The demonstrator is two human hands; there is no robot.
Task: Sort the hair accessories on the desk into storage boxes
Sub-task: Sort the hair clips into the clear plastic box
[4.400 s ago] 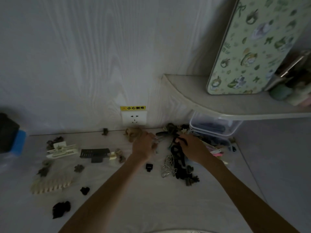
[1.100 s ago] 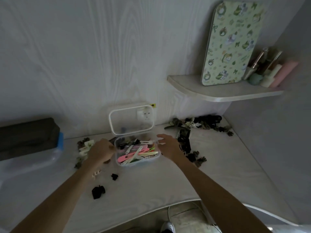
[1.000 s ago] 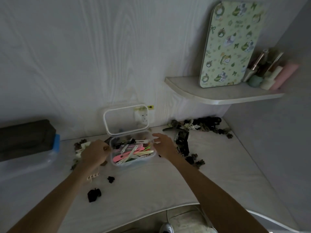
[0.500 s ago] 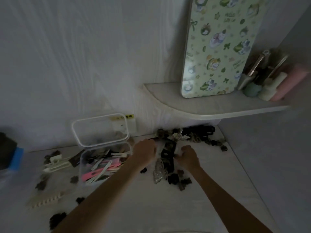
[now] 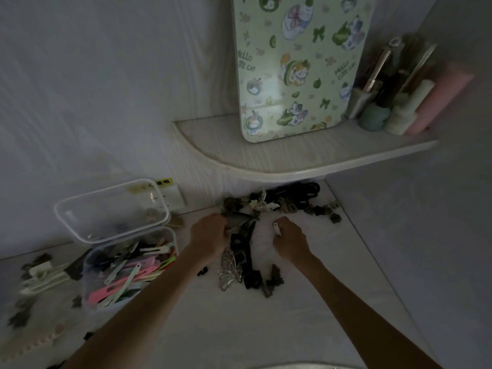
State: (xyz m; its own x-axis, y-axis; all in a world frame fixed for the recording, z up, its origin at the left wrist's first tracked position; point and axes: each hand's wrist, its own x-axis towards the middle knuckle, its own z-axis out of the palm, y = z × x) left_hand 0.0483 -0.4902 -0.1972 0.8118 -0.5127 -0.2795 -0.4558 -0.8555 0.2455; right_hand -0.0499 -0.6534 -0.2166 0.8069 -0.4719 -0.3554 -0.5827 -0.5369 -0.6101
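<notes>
Both hands (image 5: 210,233) (image 5: 288,239) pinch light, stiff clips (image 5: 243,251), best held mid-body, at the pile; box (image 5: 127,272) at nine o'clock.

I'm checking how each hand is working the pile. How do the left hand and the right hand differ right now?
The left hand sits at the pile's left edge, fingers curled onto dark clips; the right hand sits on the pile's right, pinching a small pale clip. The left hand lies nearer the open storage box; the right hand lies farther from it. Both are curled, low over the desk.
</notes>
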